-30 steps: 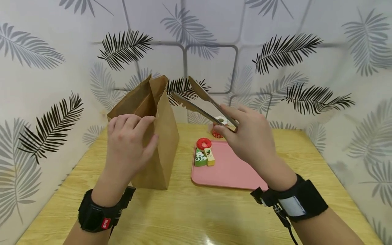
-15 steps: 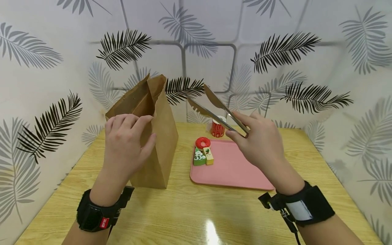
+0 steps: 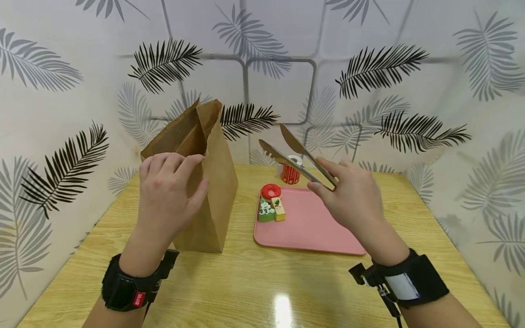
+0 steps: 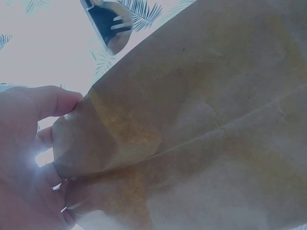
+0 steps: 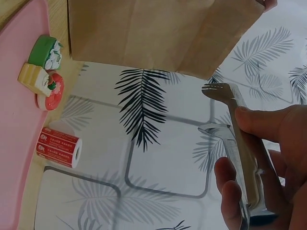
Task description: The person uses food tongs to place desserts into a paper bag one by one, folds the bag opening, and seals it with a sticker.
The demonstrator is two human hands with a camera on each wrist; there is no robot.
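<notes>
My left hand [image 3: 166,196] grips the near top edge of an upright brown paper bag [image 3: 223,196]; in the left wrist view its thumb lies on one side of the paper and its fingers on the other. The bag's mouth is open and its bottom is hidden. Metal serving tongs [image 3: 292,140] are held in my right hand [image 3: 358,198], arms parted and nothing between their tips. They hover above and behind a pink tray [image 3: 316,232], right of the bag. A red donut [image 3: 270,191], a green cake slice [image 3: 266,212] and a yellow cake piece [image 3: 278,209] sit at the tray's left end.
A red-and-white label roll [image 3: 290,174] stands behind the tray on the wooden table [image 3: 246,282]. Leaf-patterned sheeting [image 3: 283,41] surrounds the table at the back and sides.
My right hand has drawn the tongs right and down, away from the bag's mouth, uncovering the label roll and more of the tray. My left hand keeps its grip on the bag.
</notes>
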